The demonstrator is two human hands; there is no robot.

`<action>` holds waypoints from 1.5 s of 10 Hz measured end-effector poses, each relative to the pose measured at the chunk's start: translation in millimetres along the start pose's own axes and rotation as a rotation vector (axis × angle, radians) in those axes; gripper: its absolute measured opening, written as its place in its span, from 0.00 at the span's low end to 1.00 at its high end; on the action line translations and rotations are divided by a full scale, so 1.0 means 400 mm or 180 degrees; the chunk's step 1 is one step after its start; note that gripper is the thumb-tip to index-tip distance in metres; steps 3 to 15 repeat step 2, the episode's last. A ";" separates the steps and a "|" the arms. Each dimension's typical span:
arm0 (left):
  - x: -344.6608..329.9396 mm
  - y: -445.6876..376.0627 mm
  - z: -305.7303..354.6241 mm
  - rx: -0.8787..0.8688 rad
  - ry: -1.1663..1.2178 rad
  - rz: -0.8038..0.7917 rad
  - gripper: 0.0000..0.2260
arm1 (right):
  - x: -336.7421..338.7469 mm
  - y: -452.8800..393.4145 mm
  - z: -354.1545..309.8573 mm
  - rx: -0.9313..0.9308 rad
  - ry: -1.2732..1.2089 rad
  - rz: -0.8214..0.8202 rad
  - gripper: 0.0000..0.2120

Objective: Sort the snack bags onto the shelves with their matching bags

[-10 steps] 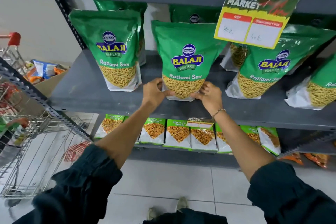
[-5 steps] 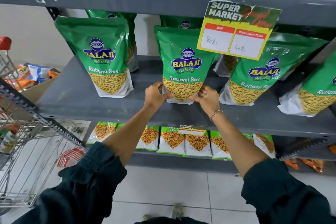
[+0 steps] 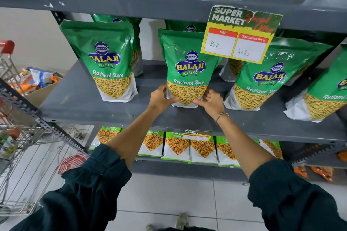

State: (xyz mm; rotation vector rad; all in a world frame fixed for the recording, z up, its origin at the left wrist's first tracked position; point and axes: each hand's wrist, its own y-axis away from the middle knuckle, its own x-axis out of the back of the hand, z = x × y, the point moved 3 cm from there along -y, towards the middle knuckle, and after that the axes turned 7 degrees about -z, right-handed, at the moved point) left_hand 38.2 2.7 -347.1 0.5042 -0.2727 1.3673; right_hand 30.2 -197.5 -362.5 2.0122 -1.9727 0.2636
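Observation:
A green Ratlami Sev bag stands upright in the middle of the grey shelf. My left hand grips its lower left corner and my right hand pinches its lower right corner. Matching green bags stand on the same shelf: one to the left, one leaning to the right and another at the far right edge. More of them stand behind, partly hidden.
A yellow price card hangs from the shelf above, over the held bag's top right. Smaller green bags line the lower shelf. A wire shopping cart stands left, and a cardboard box of mixed snacks sits behind it.
My view has tilted upward slightly, so the shelf sits lower in frame. Both hands stay at the base of the middle bag, which stands a little straighter.

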 end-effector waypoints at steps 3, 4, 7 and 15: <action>-0.019 0.010 -0.013 -0.0071 -0.0142 -0.0600 0.40 | -0.015 0.063 -0.010 0.0159 0.0355 0.0580 0.24; -0.019 0.010 -0.013 -0.0071 -0.0142 -0.0600 0.40 | -0.015 0.063 -0.010 0.0159 0.0355 0.0580 0.24; -0.019 0.010 -0.013 -0.0071 -0.0142 -0.0600 0.40 | -0.015 0.063 -0.010 0.0159 0.0355 0.0580 0.24; -0.019 0.010 -0.013 -0.0071 -0.0142 -0.0600 0.40 | -0.015 0.063 -0.010 0.0159 0.0355 0.0580 0.24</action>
